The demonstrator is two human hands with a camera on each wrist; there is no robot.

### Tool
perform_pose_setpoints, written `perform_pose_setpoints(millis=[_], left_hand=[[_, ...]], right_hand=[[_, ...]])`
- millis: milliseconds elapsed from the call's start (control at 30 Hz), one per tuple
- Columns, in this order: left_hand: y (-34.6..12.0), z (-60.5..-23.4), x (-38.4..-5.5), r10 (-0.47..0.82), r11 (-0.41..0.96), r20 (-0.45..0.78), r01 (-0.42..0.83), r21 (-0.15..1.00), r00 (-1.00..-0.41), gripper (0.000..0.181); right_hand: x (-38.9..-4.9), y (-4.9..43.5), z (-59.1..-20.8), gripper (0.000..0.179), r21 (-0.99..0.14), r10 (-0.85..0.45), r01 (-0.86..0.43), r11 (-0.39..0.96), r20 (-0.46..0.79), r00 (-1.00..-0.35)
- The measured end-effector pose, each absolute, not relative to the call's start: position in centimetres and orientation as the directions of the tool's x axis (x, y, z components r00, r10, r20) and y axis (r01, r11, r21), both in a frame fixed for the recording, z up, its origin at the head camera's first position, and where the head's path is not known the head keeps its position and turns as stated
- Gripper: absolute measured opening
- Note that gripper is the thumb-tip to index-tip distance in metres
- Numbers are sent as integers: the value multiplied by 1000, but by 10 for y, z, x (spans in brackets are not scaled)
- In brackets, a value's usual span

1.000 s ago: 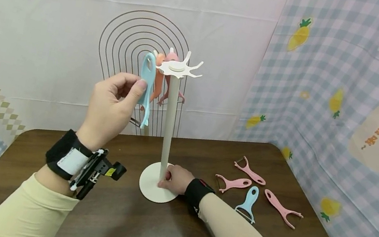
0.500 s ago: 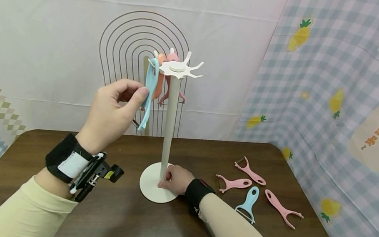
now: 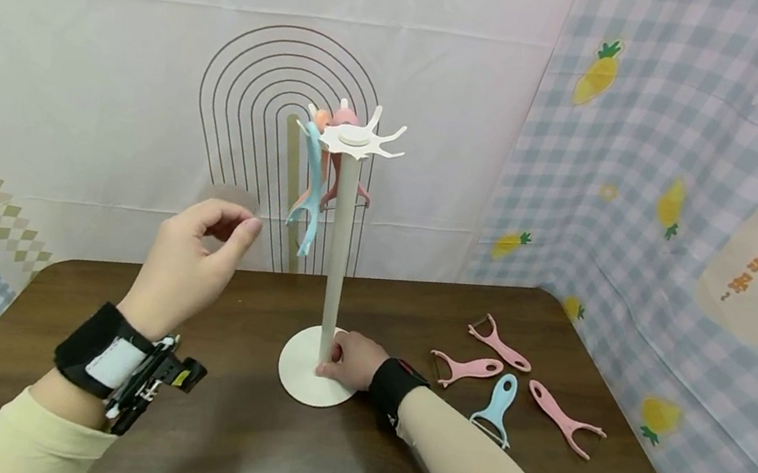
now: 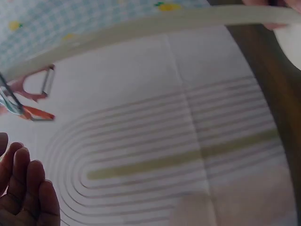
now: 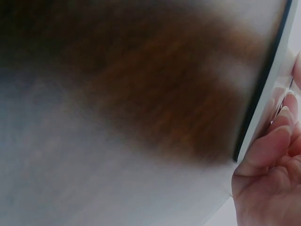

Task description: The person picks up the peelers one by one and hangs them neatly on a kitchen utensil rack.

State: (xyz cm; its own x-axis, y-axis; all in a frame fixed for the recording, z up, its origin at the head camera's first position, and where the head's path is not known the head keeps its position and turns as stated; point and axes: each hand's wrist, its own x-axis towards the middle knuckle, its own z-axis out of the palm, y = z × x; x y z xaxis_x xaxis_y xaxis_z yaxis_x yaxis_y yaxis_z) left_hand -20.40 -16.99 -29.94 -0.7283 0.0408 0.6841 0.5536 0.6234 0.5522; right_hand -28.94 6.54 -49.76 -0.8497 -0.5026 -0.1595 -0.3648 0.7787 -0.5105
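A white hook stand (image 3: 336, 263) rises from a round base (image 3: 296, 370) on the table. From its left hook hangs a light blue peeler (image 3: 315, 174), head down. Just behind it hang an orange peeler (image 3: 321, 119) and a pink peeler (image 3: 346, 117), partly hidden. My left hand (image 3: 192, 259) is off to the left of these, fingers loosely bent and holding nothing. In the left wrist view, its fingers (image 4: 35, 181) appear below the hanging orange peeler (image 4: 40, 113). Low down, my right hand (image 3: 357, 358) grips the stand at the base, thumb in front of the pole.
On the table's right lie a loose blue peeler (image 3: 496, 405) and pink peelers, one (image 3: 564, 413) near the right edge. A white cloth with printed arches (image 3: 291, 43) hangs behind, and a checked cloth (image 3: 624, 229) borders the right side.
My left hand has hung the blue peeler on the hook, let go of it and drawn back down to the left. The right hand has stayed at the stand's base.
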Motion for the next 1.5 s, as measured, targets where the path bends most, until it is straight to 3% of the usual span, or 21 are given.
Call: perform_pose_setpoints(millis=[300,467,633,800,1000,1500], left_hand=[[-221,-347,-192,91,779,503,376,502,-859,19],[-248,-371,-187,132,860,299,259,439,-945,27],[-270,-402,-182,118,936,124,152,317,-985,29],[-282,-420,-176,77,969,-43,64,239,-996,37],[-292,-433,-169,68,966,-215,11,259,-974,38],[-297,-443,-165,11,970,-300,-62,234,-954,39]], right_hand=[[-289,65,-493,33,-507,-499,-359,784,-171,-849],[-290,65,-495,33,-509,-503,-362,781,-169,-848],[-288,65,-495,33,-507,-508,-371,778,-161,-846],[-290,65,-498,34,-506,-511,-375,776,-157,-845],[-290,65,-497,34,-508,-507,-368,779,-164,-846],[-283,63,-487,33,-503,-484,-342,794,-183,-856]])
